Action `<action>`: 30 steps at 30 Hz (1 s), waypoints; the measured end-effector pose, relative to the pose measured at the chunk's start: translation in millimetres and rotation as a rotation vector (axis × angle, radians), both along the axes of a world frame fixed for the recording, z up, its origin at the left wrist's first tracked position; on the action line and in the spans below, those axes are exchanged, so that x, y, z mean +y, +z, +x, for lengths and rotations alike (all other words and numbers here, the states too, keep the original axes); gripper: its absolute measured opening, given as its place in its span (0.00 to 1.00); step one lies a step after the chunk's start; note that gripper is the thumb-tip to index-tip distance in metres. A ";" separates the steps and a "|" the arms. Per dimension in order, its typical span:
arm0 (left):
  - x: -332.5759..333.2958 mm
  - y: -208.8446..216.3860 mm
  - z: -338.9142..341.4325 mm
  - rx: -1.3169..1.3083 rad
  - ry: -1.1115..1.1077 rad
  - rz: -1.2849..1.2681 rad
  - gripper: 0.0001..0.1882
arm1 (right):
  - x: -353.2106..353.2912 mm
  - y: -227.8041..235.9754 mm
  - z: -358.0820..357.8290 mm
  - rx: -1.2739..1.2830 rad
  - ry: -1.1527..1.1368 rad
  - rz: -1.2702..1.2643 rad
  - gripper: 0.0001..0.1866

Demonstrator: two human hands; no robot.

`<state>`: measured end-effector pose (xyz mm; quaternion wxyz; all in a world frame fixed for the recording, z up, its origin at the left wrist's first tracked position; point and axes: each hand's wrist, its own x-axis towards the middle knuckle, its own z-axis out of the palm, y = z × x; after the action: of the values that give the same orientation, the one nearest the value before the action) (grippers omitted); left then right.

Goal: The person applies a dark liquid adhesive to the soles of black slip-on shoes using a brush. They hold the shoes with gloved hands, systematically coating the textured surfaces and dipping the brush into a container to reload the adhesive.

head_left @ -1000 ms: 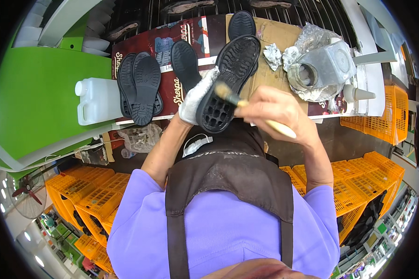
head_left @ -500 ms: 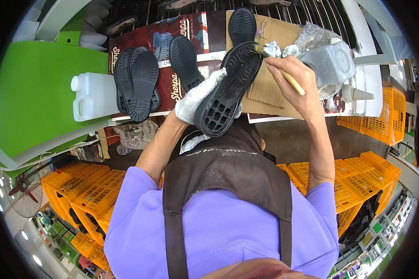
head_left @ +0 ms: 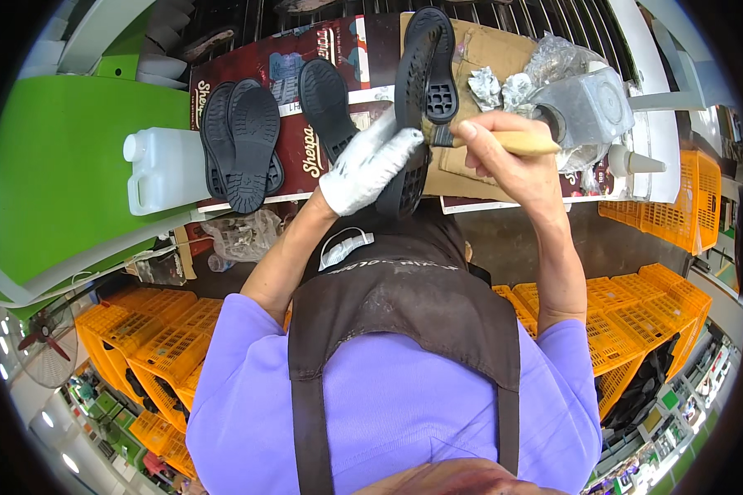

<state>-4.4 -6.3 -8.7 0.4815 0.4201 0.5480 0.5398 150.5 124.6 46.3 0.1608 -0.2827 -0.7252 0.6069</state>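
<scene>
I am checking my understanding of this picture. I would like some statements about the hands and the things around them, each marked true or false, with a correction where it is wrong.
1. The left hand wears a white glove. True.
2. The right hand is gloved too. False: it is bare.
3. The right hand holds a brush with a pale handle. True.
4. A white jug is to the left of some overlapping black soles. True.
5. The left hand holds the jug. False: it holds a single dark sole.
6. The person's apron is orange. False: it is dark brown.
</scene>
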 end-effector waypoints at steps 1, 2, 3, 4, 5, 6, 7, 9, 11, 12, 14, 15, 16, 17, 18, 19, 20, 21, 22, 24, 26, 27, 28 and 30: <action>1.6 -0.2 -1.5 0.011 0.013 0.010 0.23 | -2.0 0.9 2.0 -0.001 0.005 0.001 0.10; 3.7 -1.3 -2.3 -0.004 0.043 0.031 0.22 | -3.2 2.5 3.9 -0.001 0.031 0.040 0.09; 5.3 -1.4 -3.2 -0.040 0.072 0.045 0.22 | -4.4 3.3 5.6 -0.005 0.049 0.060 0.09; 6.8 -0.6 -4.0 -0.076 0.101 0.060 0.21 | -5.5 4.0 7.3 -0.010 0.067 0.080 0.09; 8.0 -0.7 -4.8 -0.111 0.130 0.074 0.21 | -6.2 4.2 8.8 -0.015 0.084 0.099 0.09; 9.4 -1.7 -5.8 -0.183 0.164 0.075 0.21 | -6.1 3.2 10.5 -0.003 0.103 0.105 0.09; 11.1 -2.9 -9.6 -0.194 0.161 0.072 0.22 | -6.1 3.5 11.4 0.020 0.116 0.136 0.09; 13.0 -3.6 -17.9 -0.214 0.159 0.066 0.23 | -5.9 3.8 12.8 0.066 0.143 0.196 0.08; 15.1 3.9 -18.2 -0.263 0.172 0.162 0.23 | -3.9 3.5 13.9 0.067 0.152 0.215 0.08; 14.3 7.7 -19.5 -0.262 0.167 0.181 0.24 | -3.1 3.9 14.6 0.066 0.152 0.224 0.08; 13.3 5.8 -26.8 -0.256 0.149 0.181 0.28 | -0.9 5.8 14.7 0.045 0.142 0.216 0.08; 13.1 7.2 -25.9 -0.221 0.159 0.192 0.31 | 0.4 6.5 14.5 0.036 0.137 0.212 0.09; 12.1 10.4 -24.1 -0.187 0.169 0.202 0.35 | 1.3 7.2 13.9 0.021 0.122 0.184 0.09; 10.8 13.5 -22.2 -0.152 0.180 0.213 0.39 | 2.1 7.8 13.1 0.005 0.108 0.157 0.09; 7.1 17.0 -23.2 -0.184 0.121 0.211 0.43 | 3.1 8.8 12.5 -0.010 0.092 0.129 0.10; 8.0 17.4 -23.4 0.111 0.120 0.268 0.41 | 5.1 10.1 11.5 -0.021 0.089 0.133 0.10; 9.3 17.6 -23.6 0.407 0.118 0.322 0.39 | 7.6 11.4 10.3 -0.031 0.085 0.136 0.10; 10.4 17.6 -23.3 0.703 0.115 0.374 0.37 | 9.5 11.7 9.3 -0.042 0.083 0.140 0.10; 10.4 20.6 -17.9 0.675 0.144 0.421 0.31 | 9.3 10.7 7.2 -0.044 0.028 0.118 0.13; 9.9 23.3 -15.1 0.546 0.126 0.394 0.29 | 12.6 13.1 3.6 -0.087 -0.017 0.018 0.16; 9.2 25.5 -13.6 0.419 0.110 0.363 0.26 | 13.8 11.5 -1.4 -0.094 -0.062 -0.006 0.17; 8.9 25.3 -13.1 0.353 0.100 0.349 0.25 | 14.1 11.1 -3.0 -0.075 -0.069 -0.027 0.17; 8.9 24.8 -12.6 0.286 0.090 0.334 0.24 | 14.6 11.1 -4.4 -0.057 -0.076 -0.048 0.18; 10.9 11.9 -13.7 0.155 0.048 0.231 0.17 | 15.0 8.7 -6.9 -0.022 -0.093 -0.096 0.18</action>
<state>-18.2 4.6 3.2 0.3729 0.4998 0.5278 0.5767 143.7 139.6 55.0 0.1672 -0.3301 -0.6831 0.6297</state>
